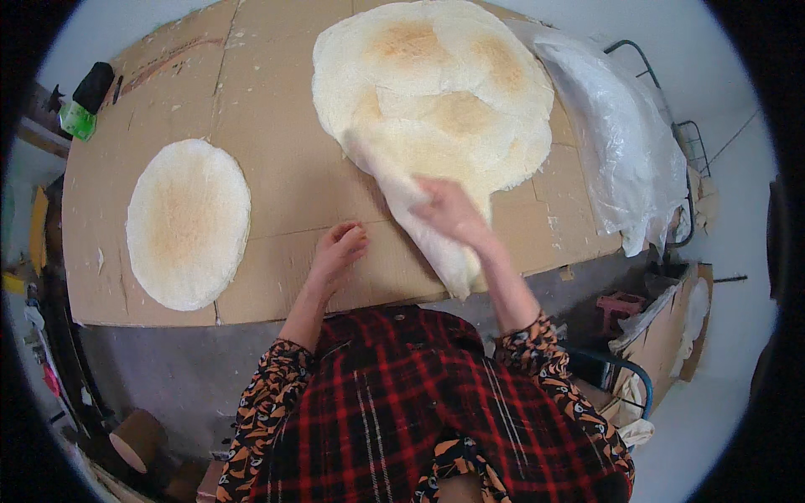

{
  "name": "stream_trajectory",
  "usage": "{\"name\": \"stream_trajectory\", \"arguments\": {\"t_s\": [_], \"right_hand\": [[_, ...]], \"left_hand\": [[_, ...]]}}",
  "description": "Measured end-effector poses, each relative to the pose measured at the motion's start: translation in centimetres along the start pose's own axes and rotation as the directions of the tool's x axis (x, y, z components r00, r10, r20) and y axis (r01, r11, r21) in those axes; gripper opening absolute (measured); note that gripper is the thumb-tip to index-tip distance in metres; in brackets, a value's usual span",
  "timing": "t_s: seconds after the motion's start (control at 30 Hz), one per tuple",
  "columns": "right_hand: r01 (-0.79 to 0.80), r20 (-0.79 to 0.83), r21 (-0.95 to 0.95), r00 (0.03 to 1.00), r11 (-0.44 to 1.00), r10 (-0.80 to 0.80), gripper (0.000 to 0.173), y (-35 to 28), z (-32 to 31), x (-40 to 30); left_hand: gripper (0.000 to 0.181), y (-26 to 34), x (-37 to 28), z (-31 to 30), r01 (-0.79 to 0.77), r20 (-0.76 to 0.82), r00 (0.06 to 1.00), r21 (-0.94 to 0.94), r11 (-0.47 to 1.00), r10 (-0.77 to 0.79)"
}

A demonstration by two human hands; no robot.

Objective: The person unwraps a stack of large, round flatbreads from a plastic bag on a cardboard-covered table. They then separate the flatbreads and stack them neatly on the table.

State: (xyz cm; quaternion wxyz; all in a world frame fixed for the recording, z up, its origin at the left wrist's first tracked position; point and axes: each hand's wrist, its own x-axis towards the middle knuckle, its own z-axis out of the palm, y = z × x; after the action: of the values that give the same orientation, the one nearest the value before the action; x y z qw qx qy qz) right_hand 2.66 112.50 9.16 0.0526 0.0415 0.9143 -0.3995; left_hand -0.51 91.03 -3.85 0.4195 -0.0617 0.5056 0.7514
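Observation:
Several large, thin round flatbreads (434, 82), pale with browned patches, overlap on cardboard (283, 188) spread over a table. The nearest one (434, 242) has a folded edge that reaches down to the table's front edge. My right hand (449, 207), blurred, grips this flatbread near its fold; its fingertips are not clear. To the left of the fold, my left hand (341, 248) hovers near the cardboard with loosely curled fingers, and nothing shows in it. A single oval-looking flatbread (188, 224), browned in the middle, lies flat farther left.
Clear plastic sheeting (619, 132) lies bunched along the table's right side, by a dark metal frame (651, 66). A green packet (78, 121) and a black object (94, 87) sit at the far left corner. Below right stands a cardboard box (660, 339).

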Motion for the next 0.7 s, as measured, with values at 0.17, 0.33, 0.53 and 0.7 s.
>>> {"name": "stream_trajectory", "arguments": {"t_s": [0.17,0.33,0.53,0.7], "right_hand": [[0.044,-0.176,0.741,0.976,0.670,0.131,0.044,-8.2,-9.0,-2.3],[0.208,-0.295,0.923,0.923,0.325,0.246,0.057,-4.1,-7.5,-4.4],[-0.211,0.122,0.969,0.864,0.130,0.489,0.045,11.4,4.2,-5.8],[-0.369,0.343,0.929,0.878,0.014,0.335,0.039,14.7,3.8,-4.9]], "left_hand": [[0.046,0.8,-2.0,-2.6,0.085,-0.042,0.995,-0.175,0.981,-0.094],[0.051,6.2,-3.1,-5.9,-0.304,-0.073,0.951,-0.416,0.857,0.302],[0.047,4.7,-2.8,-9.9,-0.124,-0.296,0.948,0.000,0.992,0.118],[0.043,2.9,-4.6,-7.0,-0.130,-0.453,0.887,-0.056,0.990,0.091]]}}
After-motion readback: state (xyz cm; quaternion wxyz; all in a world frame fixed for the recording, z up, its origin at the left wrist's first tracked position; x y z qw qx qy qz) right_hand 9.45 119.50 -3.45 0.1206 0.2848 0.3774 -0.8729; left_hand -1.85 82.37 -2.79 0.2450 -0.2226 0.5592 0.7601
